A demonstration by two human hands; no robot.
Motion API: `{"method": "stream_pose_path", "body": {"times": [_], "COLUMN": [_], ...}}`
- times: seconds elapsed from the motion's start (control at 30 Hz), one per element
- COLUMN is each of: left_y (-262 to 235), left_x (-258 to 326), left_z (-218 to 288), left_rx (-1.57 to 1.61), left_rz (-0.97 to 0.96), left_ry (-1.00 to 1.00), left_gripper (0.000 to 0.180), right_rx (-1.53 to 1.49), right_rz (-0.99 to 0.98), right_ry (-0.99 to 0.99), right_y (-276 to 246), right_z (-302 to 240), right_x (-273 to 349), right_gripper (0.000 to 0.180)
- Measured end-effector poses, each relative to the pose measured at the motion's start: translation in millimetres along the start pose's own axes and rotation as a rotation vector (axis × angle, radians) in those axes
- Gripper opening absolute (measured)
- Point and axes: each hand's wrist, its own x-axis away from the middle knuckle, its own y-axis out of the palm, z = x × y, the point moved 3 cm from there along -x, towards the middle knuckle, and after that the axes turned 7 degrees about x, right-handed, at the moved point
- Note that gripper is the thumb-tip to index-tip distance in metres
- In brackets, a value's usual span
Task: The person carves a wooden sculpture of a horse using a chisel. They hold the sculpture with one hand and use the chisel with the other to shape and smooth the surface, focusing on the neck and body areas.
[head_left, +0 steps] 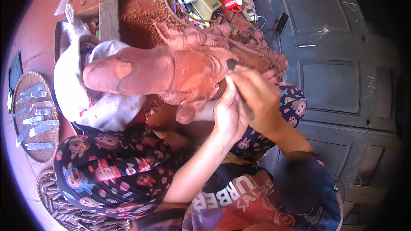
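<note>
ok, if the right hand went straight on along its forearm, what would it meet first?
Likely the carving, just ahead of the right hand, toward the upper left. Any gap is hard to judge from this one view.

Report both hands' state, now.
Left hand: beside the right; its grip cannot be told.
Right hand: closed on a dark tool at the reddish carving.

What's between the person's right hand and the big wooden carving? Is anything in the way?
Just the dark tool that the right hand holds, its tip at the wooden carving. The left hand is close beside. Nothing else visible blocks the way.
</note>
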Motion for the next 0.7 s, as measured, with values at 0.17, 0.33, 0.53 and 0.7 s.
{"method": "stream_pose_path", "body": {"times": [0.17,0.33,0.53,0.7], "left_y": [1,-14,-6,-5], "left_x": [-4,1,-4,0], "left_z": [3,5,10,12], "left_rx": [-0.046,-0.091,-0.122,-0.117], "left_rz": [0.036,0.217,0.042,0.142], "left_ry": [-0.001,0.022,-0.075,-0.036], "left_gripper": [0.06,0.058,0.06,0.061], "right_rx": [-0.133,-0.023,-0.029,-0.109], "right_rz": [-0.044,0.047,0.069,0.038], "right_ry": [0.0,-0.025,0.049,0.023], "right_y": [-7,9,8,1], "right_z": [7,2,-1,0], "right_x": [-4,7,9,3], "right_gripper": [0.03,0.033,0.031,0.029]}}
